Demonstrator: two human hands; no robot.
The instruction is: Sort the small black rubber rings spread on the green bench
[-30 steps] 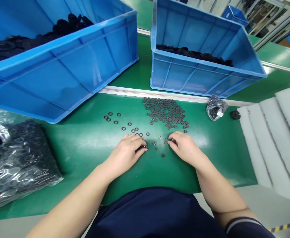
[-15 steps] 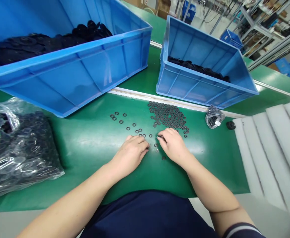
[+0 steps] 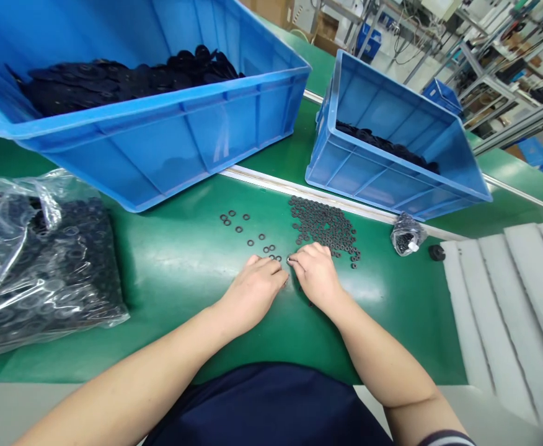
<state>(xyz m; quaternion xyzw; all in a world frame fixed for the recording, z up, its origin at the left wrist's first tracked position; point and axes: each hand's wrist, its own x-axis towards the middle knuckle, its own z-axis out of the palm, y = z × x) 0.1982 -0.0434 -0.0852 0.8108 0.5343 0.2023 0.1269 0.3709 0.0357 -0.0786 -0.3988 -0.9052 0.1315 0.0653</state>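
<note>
My left hand (image 3: 256,288) rests low over the green table with its fingers curled together. Whatever it may hold is hidden beneath the fingers. Close by on the right, my right hand (image 3: 317,271) pinches a small ring (image 3: 289,260) between thumb and fingertips. Several loose black rings (image 3: 250,243) lie scattered beyond my left hand. Past my right hand spreads a dense patch of small, thick dark rings (image 3: 322,223), one layer deep. A dark piece (image 3: 311,304) shows partly under my right wrist.
A large blue bin (image 3: 169,124) of black discs stands back left, a second blue bin (image 3: 392,167) back right. A clear bag (image 3: 52,266) of dark rings lies left. At right are a small bag (image 3: 407,235), a black round part (image 3: 437,252) and white foam blocks (image 3: 490,310).
My right hand has moved left, closer to my left hand, and a ring now shows at its fingertips. The whole view has shifted slightly.
</note>
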